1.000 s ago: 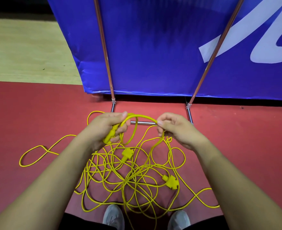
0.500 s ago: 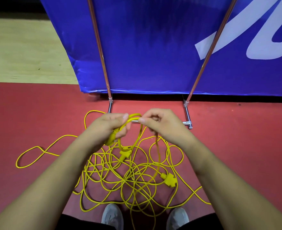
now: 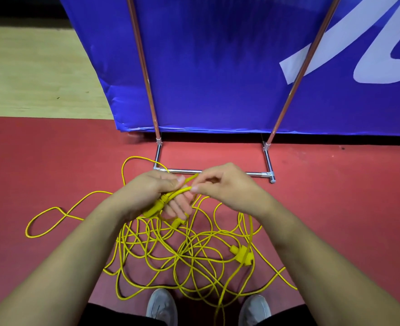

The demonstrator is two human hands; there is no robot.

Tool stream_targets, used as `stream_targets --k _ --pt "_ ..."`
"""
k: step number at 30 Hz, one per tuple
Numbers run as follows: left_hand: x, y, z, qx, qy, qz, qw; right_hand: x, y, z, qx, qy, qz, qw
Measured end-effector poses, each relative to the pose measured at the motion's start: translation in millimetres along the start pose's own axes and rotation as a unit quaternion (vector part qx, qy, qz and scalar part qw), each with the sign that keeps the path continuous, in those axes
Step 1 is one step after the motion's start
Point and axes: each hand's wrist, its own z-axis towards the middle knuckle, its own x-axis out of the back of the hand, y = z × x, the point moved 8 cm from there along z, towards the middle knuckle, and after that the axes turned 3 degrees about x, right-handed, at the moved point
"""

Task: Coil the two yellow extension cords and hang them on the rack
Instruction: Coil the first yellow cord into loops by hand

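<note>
The left hand holds a plug and a bit of cord in its palm; the thumb presses the cord against the fingers, which are curled loosely under it. The right hand is just beside the left one and pinches the same cord between thumb and forefinger, while its other fingers are bent and not touching anything. Below both hands the yellow cords lie on the red floor in a loose tangle, with one long loop going out to the left and another plug on the right side. The rack stands just behind the hands, its poles rising in front of a blue banner. Two grey shoes are at the near edge.
</note>
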Motion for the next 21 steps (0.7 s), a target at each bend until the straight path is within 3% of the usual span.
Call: stream_targets --k 3,7,9,12,13,17,21 --pt "9 5 -1 -0.038 0.018 -0.012 0.999 5 8 2 -0.007 0.036 0.021 0.999" --pt "43 16 -15 -0.093 0.081 -0.166 0.978 16 85 -17 -0.116 -0.075 -0.088 0.986" --pt "58 17 -22 -0.101 0.101 -0.192 0.971 21 116 -28 -0.170 -0.060 -0.049 0.982" --pt "62 9 -24 -0.068 0.100 -0.096 0.988 31 119 -25 -0.169 0.060 0.136 0.974" --pt "62 5 -22 -0.056 0.099 -0.070 0.991 34 109 -20 -0.154 0.086 0.138 0.975" --pt "60 -1 -17 -0.054 0.094 -0.074 0.991 26 86 -4 -0.101 0.062 -0.001 0.993" --pt "50 -8 -15 -0.029 0.032 0.008 0.999 35 94 -3 -0.126 0.084 -0.070 0.986"
